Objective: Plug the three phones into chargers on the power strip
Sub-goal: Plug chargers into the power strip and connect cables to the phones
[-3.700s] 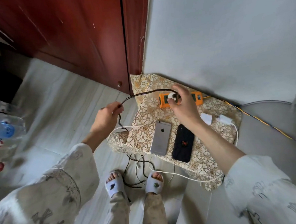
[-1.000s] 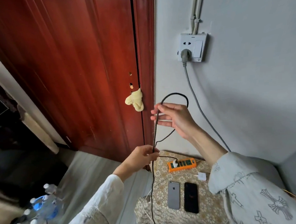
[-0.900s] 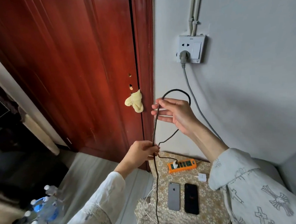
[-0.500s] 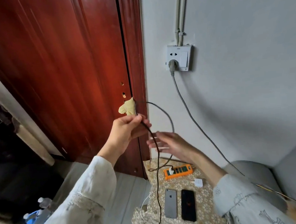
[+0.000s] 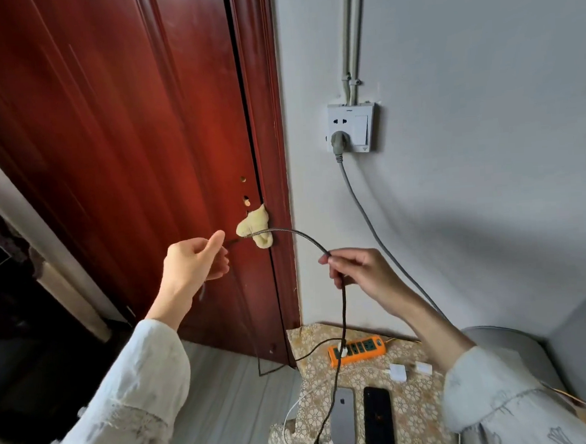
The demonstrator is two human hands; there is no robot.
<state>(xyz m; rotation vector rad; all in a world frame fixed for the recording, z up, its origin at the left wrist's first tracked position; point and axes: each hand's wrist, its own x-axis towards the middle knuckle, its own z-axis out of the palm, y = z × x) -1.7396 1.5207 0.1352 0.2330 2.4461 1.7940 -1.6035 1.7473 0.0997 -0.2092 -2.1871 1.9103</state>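
A dark braided charging cable (image 5: 296, 234) arcs between my two raised hands in front of the door. My left hand (image 5: 191, 265) pinches one part of it and my right hand (image 5: 356, 269) pinches another; from there it hangs down past the table edge. Below, an orange power strip (image 5: 357, 349) lies on a patterned cloth (image 5: 416, 406), with a white plug in its left socket. A silver phone (image 5: 342, 416) and a black phone (image 5: 378, 419) lie side by side, face down. Two white chargers (image 5: 398, 371) rest to the right of the strip. I see no third phone.
A dark red wooden door (image 5: 125, 146) fills the left, with a yellow rag (image 5: 256, 225) stuffed at its edge. A white wall socket (image 5: 351, 127) holds a grey plug, whose cord runs down to the right. A white cable (image 5: 290, 417) loops off the table's left edge.
My hands have spread apart: the left has moved left and the right has closed on the cable, stretching it into an arc between them. The camera has tilted up a little.
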